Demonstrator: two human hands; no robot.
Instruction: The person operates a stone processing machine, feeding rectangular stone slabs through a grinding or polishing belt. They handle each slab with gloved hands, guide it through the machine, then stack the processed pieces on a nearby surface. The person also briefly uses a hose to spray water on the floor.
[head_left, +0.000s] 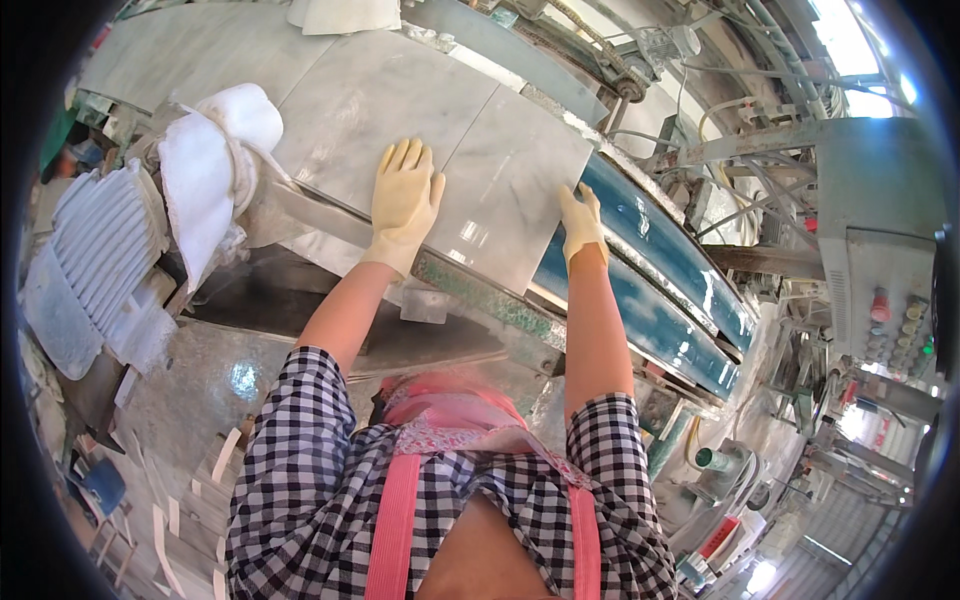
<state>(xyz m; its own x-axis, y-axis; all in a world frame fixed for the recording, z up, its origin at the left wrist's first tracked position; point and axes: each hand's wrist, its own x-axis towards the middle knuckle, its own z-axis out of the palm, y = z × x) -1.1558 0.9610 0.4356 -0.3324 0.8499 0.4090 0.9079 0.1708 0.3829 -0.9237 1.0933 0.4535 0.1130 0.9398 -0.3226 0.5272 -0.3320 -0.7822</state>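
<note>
My left hand (405, 200), in a pale cream rubber glove, lies flat on a glossy grey-white marble slab (350, 110), close to its near edge. Its fingers are stretched out. My right hand (583, 222), gloved alike, rests at the right edge of a second marble slab (525, 170). Thumb and fingers stand apart there, and some fingertips are hard to make out. A thin straight seam separates the two slabs, which lie flush. Both rest on a machine bed, where blue belt strips (650, 300) emerge to the right of the second slab.
White cloth or sheeting (220, 160) hangs bundled at the left, beside a stack of pale ribbed pieces (95, 250). At the right stands a control cabinet (885, 270) with coloured buttons. Pipes, cables and a motor (670, 42) line the far side. Pale strips (165, 540) lie lower left.
</note>
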